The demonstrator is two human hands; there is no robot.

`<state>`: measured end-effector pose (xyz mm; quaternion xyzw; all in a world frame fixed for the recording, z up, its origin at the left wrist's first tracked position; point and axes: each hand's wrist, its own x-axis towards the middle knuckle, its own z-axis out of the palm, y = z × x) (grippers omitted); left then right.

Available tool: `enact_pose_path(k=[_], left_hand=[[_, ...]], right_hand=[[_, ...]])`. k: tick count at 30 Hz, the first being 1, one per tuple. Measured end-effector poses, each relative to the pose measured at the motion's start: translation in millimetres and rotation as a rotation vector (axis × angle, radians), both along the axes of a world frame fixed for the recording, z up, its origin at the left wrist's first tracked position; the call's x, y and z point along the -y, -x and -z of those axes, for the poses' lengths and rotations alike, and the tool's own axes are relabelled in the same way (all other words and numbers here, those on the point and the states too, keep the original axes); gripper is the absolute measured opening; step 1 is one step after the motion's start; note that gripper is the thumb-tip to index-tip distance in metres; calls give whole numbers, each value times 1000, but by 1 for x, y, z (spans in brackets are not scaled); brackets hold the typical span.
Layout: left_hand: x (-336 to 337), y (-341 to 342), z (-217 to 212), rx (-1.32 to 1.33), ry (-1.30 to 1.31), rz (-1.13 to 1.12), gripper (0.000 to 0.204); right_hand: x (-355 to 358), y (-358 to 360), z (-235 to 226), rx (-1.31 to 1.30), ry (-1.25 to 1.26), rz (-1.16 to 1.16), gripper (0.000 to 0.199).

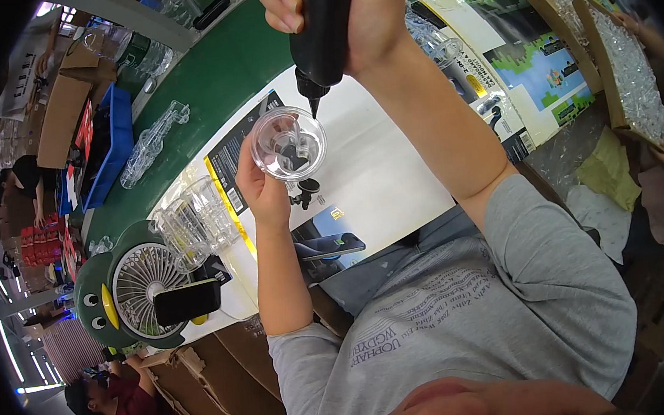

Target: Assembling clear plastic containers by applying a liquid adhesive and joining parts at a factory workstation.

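My left hand (263, 191) is closed around a round clear plastic cup-like piece (264, 137), its open rim facing up. Inside it, more clear inner walls show. My right hand (377, 24) grips a black handheld tool with a narrow tapered tip (323, 29), held pointing down. The tip is over the right edge of the clear piece's rim; whether it touches cannot be made out. Beneath both hands lies a printed cardboard sheet (392, 175) with a white middle.
Clear plastic cups (197, 222) are grouped left of my left forearm, beside a green penguin-shaped fan (147, 280) and a phone (187, 302). Other clear parts (154, 143) lie on the green table (205, 81) near a blue bin (112, 143). Boxes of clear pieces (624, 67) stand far right.
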<state>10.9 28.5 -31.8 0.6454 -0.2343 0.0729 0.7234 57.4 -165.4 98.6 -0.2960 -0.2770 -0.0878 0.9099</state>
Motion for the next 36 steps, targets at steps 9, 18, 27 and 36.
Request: enact_pose_path(k=[9, 18, 27, 36], left_hand=[[1, 0, -3, -19, -19, 25, 36], [-3, 4, -4, -69, -75, 130, 43], [-7, 3, 0, -140, -50, 214, 47], [-7, 3, -2, -201, -61, 277, 54]], right_hand=[[2, -1, -1, -2, 2, -7, 39], [2, -1, 1, -1, -33, -88, 39], [3, 3, -3, 11, -11, -123, 39], [2, 4, -4, 32, -37, -209, 39]])
